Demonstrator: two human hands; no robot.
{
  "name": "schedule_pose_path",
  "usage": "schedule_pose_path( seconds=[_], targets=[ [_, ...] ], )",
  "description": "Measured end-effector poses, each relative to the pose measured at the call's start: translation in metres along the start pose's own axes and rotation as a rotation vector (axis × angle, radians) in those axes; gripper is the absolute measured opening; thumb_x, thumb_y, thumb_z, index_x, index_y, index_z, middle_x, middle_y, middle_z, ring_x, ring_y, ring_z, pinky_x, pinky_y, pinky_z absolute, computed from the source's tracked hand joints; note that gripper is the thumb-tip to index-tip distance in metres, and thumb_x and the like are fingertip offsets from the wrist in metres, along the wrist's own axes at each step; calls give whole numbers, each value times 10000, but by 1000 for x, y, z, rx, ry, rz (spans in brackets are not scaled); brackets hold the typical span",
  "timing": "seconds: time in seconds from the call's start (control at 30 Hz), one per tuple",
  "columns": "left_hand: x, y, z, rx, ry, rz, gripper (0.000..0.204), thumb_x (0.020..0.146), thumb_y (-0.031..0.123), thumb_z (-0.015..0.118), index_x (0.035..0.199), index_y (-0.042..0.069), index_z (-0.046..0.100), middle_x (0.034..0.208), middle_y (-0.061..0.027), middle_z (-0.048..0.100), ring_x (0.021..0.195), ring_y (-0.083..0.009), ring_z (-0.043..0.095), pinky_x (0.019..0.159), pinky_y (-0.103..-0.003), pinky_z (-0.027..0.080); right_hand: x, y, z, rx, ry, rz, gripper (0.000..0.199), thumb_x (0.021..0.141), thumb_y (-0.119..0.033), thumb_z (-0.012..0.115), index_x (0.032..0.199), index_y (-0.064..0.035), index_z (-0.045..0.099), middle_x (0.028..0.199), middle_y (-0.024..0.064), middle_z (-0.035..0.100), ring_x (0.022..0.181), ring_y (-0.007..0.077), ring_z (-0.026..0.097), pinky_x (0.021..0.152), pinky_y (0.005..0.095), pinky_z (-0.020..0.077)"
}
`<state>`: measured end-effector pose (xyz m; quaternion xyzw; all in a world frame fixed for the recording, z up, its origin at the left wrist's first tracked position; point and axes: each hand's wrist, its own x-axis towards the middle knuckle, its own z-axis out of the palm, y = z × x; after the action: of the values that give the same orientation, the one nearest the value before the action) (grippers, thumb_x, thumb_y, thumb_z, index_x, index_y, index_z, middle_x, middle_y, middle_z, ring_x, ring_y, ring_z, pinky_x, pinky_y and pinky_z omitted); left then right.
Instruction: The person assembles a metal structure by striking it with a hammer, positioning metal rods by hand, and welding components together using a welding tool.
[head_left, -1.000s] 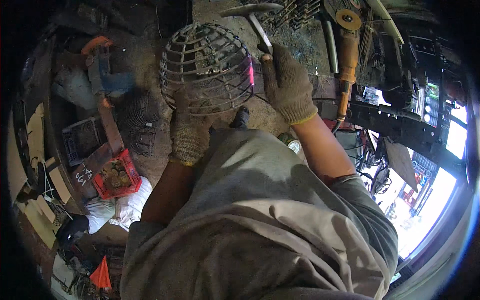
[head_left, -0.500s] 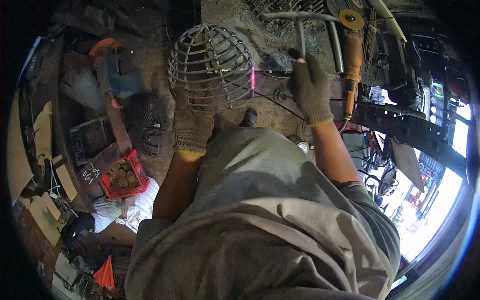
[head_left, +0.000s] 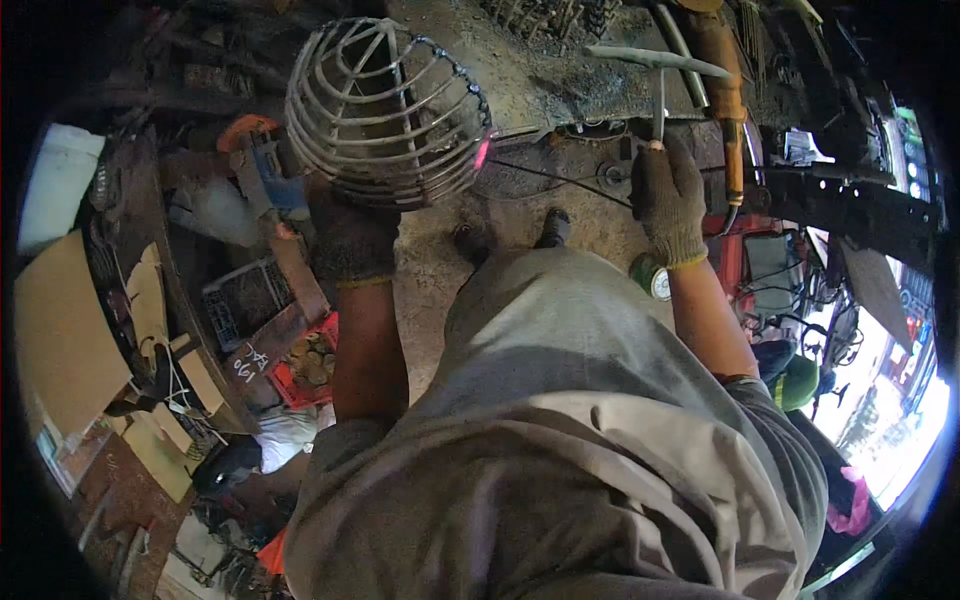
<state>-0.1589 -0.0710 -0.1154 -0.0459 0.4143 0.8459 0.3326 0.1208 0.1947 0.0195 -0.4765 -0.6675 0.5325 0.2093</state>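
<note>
My left hand [head_left: 352, 238], in a dark knitted work glove, is closed at the lower edge of a domed cage of bent metal rods [head_left: 392, 122]. The glove lies in shadow and its fingers are partly hidden by the rods. On the cage's right rim a short stretch shows bright pink. My right hand [head_left: 668, 205], gloved too, grips the handle of a chipping hammer [head_left: 660, 60] with a long, narrow head. The hammer is raised to the right of the cage, apart from it.
A dirty metal worktop [head_left: 540, 85] lies beyond the cage. An orange angle grinder [head_left: 728, 88] rests at the far right. A thin dark rod or cable [head_left: 560, 182] runs between my hands. Left stands a red crate [head_left: 290, 385] of round pieces; a white-topped round tin [head_left: 660, 283] sits below my right hand.
The whole view has shifted, with the bench and my body farther right in it. The cage has swung left and tilted in my left hand. My right hand still holds the hammer up.
</note>
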Motion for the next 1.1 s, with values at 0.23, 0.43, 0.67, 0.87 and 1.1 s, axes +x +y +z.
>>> schedule_pose_path(
  seconds=[0.23,0.43,0.67,0.87,1.1],
  targets=[
    [9,-16,-54,-627,-212,-346,585,1039,483,580,1430,51,533,1357,-92,651,1146,-216,674,879,-381,617,-18,10,8,-189,-123,-96,348,1056,-339,550,1122,-9,638,726,120,614,644,234,609,624,378,479],
    [7,-45,-48,-71,88,-151,403,1064,453,550,1203,82,625,1022,14,716,825,-161,704,713,-360,614,-26,20,18,-260,-271,-96,370,1043,-281,556,1249,15,636,936,261,704,882,453,701,763,490,539],
    [3,-51,-65,-687,-523,-359,416,1108,388,462,1366,73,545,1365,-102,570,1172,-242,586,981,-390,543,-34,-2,28,-471,-223,-399,357,1042,-285,556,1258,-13,638,965,277,705,907,465,701,775,521,555],
    [-19,-37,-8,-485,-38,-263,389,1055,401,600,1314,113,633,1119,-4,725,883,-125,708,744,-270,598,-31,11,34,-605,-215,-393,367,1035,-277,565,1303,-31,607,945,254,706,860,460,702,729,517,560],
    [-5,-52,-41,-312,-113,-298,351,1088,421,512,1204,137,684,1083,-18,702,923,-175,674,805,-363,579,-36,9,37,-566,-171,-507,329,1034,-231,573,1284,-22,619,941,271,692,853,456,699,728,497,551]
  ],
)
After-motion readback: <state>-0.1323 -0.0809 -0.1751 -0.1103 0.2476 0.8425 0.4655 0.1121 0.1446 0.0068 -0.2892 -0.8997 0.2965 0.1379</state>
